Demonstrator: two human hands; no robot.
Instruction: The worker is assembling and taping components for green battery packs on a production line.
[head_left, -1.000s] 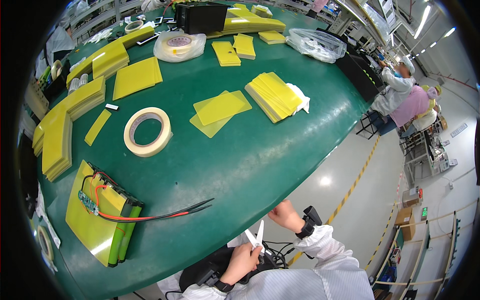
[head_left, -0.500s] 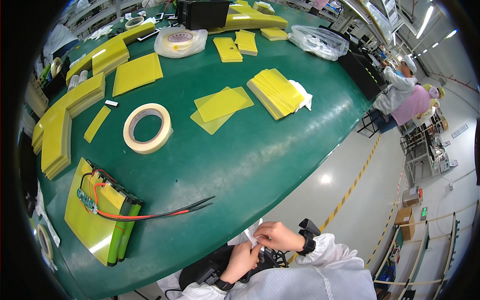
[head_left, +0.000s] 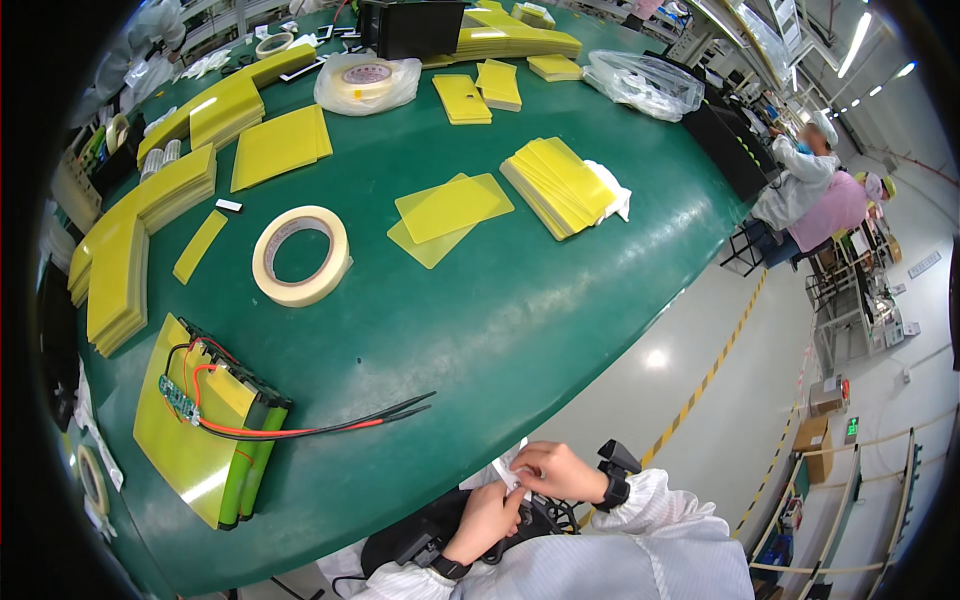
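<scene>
While a clear bag wraps a tape roll on the far left of the surface, down at the near edge the left hand grips a white piece. The right hand, well apart a second ago, has swung in, fingers narrow beside it; whether they pinch, I can't tell. The prongs are largely covered now!

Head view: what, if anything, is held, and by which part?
The left hand and right hand hold a white item; they cover the gripped part, so which it is cannot be told.
</scene>
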